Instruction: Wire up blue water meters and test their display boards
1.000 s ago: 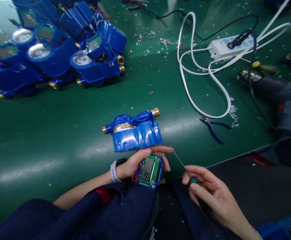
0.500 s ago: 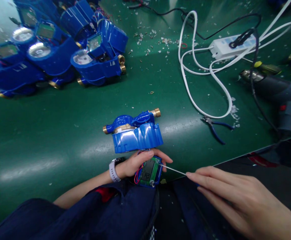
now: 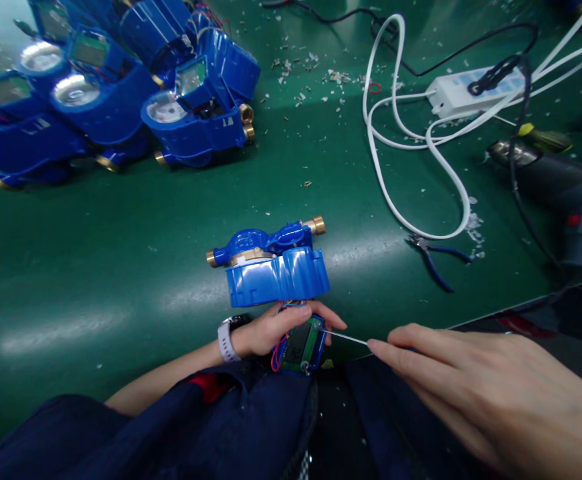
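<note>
Screwdriver (image 3: 344,336) points left, nearly crosswise.

You're wearing a dark navy top (image 3: 145,430), its left sleeve ending well short of the wrist, with a bright red patch (image 3: 211,387) on it and a small black-and-white chequered strip (image 3: 304,465) low at the front. On your left wrist sits a watch with a pale lilac-white strap (image 3: 227,342) and a dark case (image 3: 239,321). Your left grip (image 3: 271,328) and right grip (image 3: 471,387) are bare, and tiny pale specks dot the dark cloth (image 3: 338,427) over your lap.
</note>
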### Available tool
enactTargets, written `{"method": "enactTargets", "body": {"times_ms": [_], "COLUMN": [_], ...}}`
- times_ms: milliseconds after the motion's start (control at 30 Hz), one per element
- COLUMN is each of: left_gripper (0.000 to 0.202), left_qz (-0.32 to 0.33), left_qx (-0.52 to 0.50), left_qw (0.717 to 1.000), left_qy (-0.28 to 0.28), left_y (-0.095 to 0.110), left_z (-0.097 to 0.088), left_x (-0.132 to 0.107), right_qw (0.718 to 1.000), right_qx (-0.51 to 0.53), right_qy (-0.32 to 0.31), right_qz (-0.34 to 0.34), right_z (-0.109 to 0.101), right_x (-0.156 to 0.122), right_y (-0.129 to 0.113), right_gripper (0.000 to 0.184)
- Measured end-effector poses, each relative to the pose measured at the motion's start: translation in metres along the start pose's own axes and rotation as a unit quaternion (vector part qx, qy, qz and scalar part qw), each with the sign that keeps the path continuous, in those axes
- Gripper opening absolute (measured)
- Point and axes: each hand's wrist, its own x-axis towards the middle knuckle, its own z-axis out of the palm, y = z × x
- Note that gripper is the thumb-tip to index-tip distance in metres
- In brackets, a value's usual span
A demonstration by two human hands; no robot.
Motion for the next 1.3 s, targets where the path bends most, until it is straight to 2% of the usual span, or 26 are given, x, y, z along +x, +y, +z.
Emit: {"method": "enactTargets", "body": {"times_ms": [233, 433, 600, 700, 900, 1033, 1133, 1300], "left_gripper": [0.061, 0.059, 0.059, 0.056, 0.055, 0.054, 0.053, 0.05], "left_qz": [0.016, 0.046, 0.055, 0.063, 0.049, 0.049, 0.074, 0.095], "left_qx": [0.04, 0.106, 0.188, 0.194, 0.162, 0.159, 0.174, 0.18], "left_qw": [0.999, 0.993, 0.98, 0.979, 0.986, 0.986, 0.982, 0.979], "left_qy": [-0.003, -0.008, -0.028, -0.014, 0.001, -0.001, 0.0, 0.025], "left_y": [-0.002, -0.005, -0.007, -0.01, -0.014, -0.012, -0.01, -0.01], "left_z": [0.0, -0.002, -0.004, -0.004, -0.004, -0.003, -0.002, 0.0], "left_x": [0.003, 0.004, 0.004, 0.003, 0.001, 0.002, 0.004, 0.005], "right_qw": [0.999, 0.994, 0.991, 0.994, 0.998, 0.998, 0.996, 0.993], "right_qx": [0.008, 0.051, 0.063, 0.05, -0.015, -0.048, -0.061, -0.025], "right_qy": [-0.046, -0.093, -0.115, -0.093, -0.05, 0.005, 0.038, 0.064], "right_qz": [0.003, 0.016, -0.002, 0.001, 0.034, 0.049, 0.06, 0.096], "right_z": [-0.007, -0.015, -0.013, -0.009, 0.006, 0.017, 0.024, 0.039], "right_x": [0.012, 0.029, 0.036, 0.034, 0.015, 0.002, -0.005, -0.015], "right_y": [0.001, 0.008, 0.012, 0.008, -0.014, -0.026, -0.029, -0.034], "right_gripper": [0.042, 0.017, 0.012, 0.015, 0.039, 0.048, 0.048, 0.044]}}
